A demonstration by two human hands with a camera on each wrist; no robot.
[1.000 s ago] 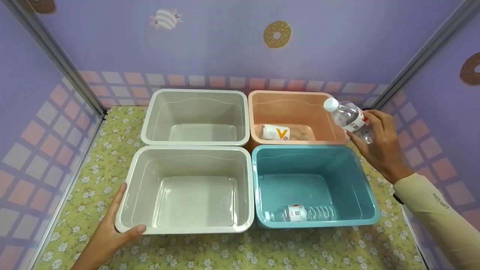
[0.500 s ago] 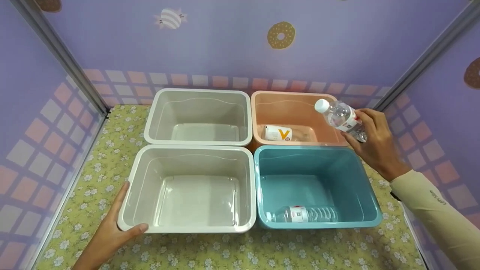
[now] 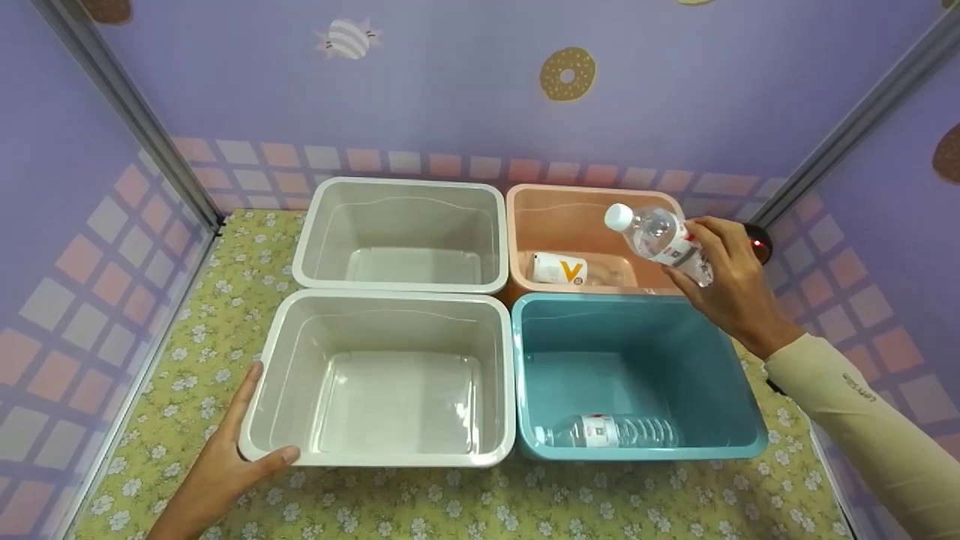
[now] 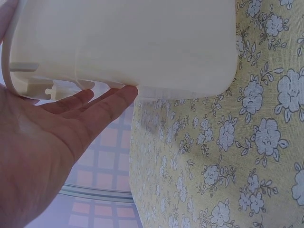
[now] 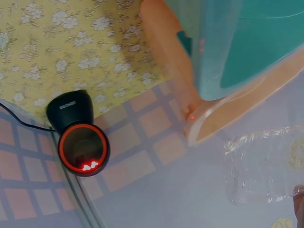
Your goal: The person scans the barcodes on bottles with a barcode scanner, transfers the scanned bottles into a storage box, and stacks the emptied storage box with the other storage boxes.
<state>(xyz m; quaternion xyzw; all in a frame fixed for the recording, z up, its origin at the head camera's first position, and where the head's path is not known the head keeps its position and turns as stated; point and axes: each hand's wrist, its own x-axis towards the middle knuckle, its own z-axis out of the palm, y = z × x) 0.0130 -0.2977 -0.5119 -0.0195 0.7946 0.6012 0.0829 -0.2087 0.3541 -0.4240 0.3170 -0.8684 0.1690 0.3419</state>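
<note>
My right hand (image 3: pixel 739 289) pinches a clear plastic bottle (image 3: pixel 651 231) by its labelled middle, tilted with the white cap up and left. It hangs over the right side of the orange bin (image 3: pixel 555 217). In the right wrist view only the clear bottle base (image 5: pixel 259 166) and a bit of finger show. At the near-left corner of the front off-white bin (image 3: pixel 397 405), my left hand (image 3: pixel 214 469) rests with its thumb on the front rim. In the left wrist view its straight fingers (image 4: pixel 107 110) touch the bin's outer wall below the rim.
A grey-white bin (image 3: pixel 412 266) stands behind the front one. The blue bin (image 3: pixel 592 375) at front right holds a clear bottle (image 3: pixel 600 431) on its side. A white can (image 3: pixel 559 268) lies in the orange bin beside something clear. A black scanner (image 5: pixel 78 126) stands by the right wall.
My right hand has moved left with the bottle, bringing it further over the orange bin. The scanner has come into sight behind that hand. My left hand keeps its place on the bin corner.
</note>
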